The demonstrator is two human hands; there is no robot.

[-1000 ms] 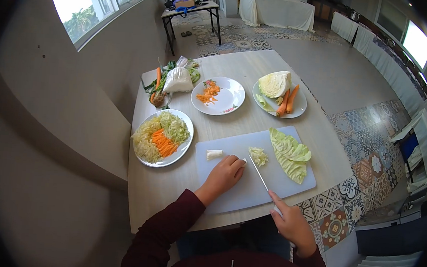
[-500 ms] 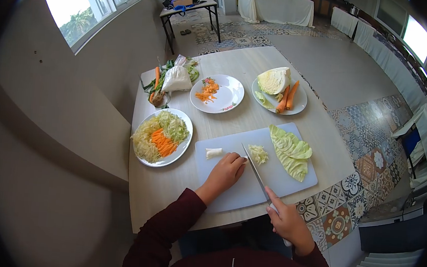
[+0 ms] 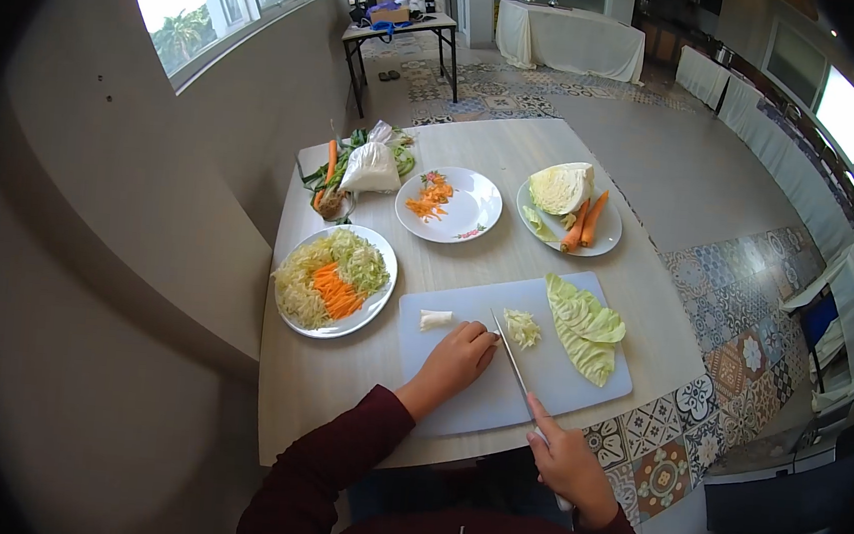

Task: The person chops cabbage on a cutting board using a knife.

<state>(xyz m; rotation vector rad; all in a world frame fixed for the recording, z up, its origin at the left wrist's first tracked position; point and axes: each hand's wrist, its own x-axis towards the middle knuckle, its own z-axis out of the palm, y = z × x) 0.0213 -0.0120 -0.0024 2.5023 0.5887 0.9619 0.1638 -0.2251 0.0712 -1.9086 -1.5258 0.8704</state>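
Observation:
On the white cutting board [image 3: 466, 411], my left hand [image 3: 460, 360] is closed, pressing down a small piece mostly hidden under its fingers. My right hand [image 3: 572, 467] grips the handle of a knife [image 3: 513, 359], whose blade lies right beside my left fingertips. Just right of the blade is a small heap of shredded cabbage [image 3: 521, 329]. A short white piece [image 3: 436, 319] rests at the board's left. Cabbage leaves [image 3: 583, 329] lie on its right side.
A plate [image 3: 384, 309] of shredded vegetables stands left of the board. Behind are a plate [image 3: 477, 206] with carrot shavings, another [image 3: 607, 243] with cabbage and carrots, and a plastic bag [image 3: 372, 167] beside greens. A wall borders the table's left.
The whole view has shifted slightly. The knife has moved a little between frames, staying beside my left fingers. My left hand keeps its place on the board.

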